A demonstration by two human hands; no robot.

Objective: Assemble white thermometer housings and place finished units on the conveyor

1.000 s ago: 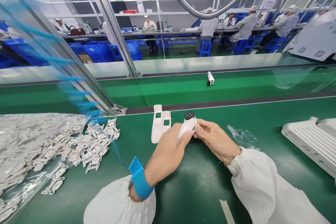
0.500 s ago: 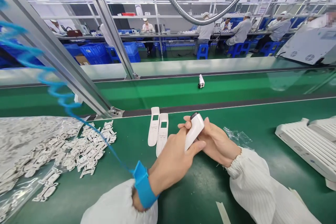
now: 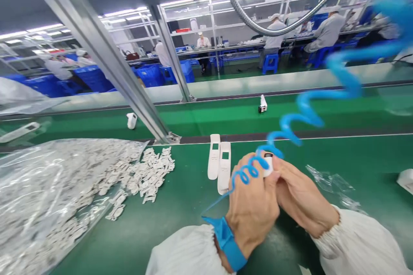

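On my tabletop (image 3: 180,210), a clear plastic bag (image 3: 35,180) of small white parts covers the left side, with loose white plastic parts (image 3: 156,172) beside it. Two white face plates (image 3: 213,157) (image 3: 223,167) lie side by side near the far edge. Crumpled clear film (image 3: 335,182) lies farther right; a white housing (image 3: 407,179) is cut off by my view. Beyond the far edge, the green conveyor belt (image 3: 200,116) carries separate white units (image 3: 131,120) (image 3: 263,104). A flexible metal conduit (image 3: 254,28) hangs above.
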